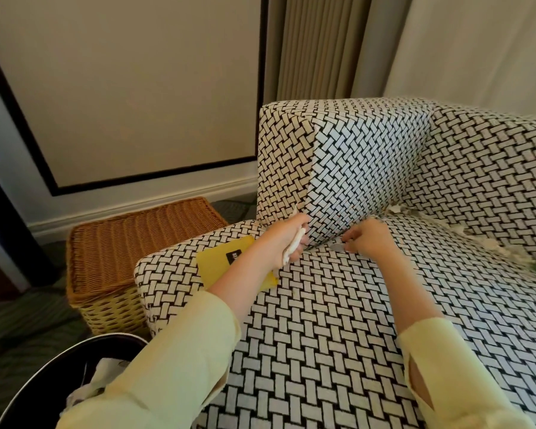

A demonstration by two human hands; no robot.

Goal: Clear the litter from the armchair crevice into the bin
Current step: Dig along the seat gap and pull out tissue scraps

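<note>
A black-and-white basketweave-patterned armchair [338, 305], a plain yellow card [217, 264] with a black label [233, 257], white litter [294, 246], an orange-brown woven wicker basket [130, 243], a glossy black bin [53, 385], and pale yellow sleeves [174, 366].

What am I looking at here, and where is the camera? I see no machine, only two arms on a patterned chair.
There is no machine. A person is working with bare hands, and the one picture comes from a camera worn on their head, looking forward and down.

The left hand has its grip round some crumpled white paper. The right hand pinches a small white scrap at the crevice where the seat of the black-and-white woven armchair meets the armrest. More litter lies along the back crevice.

A yellow card lies on the seat, partly under the left forearm. On the floor stand a wicker basket and, nearest the camera, a black bin with paper in it.
</note>
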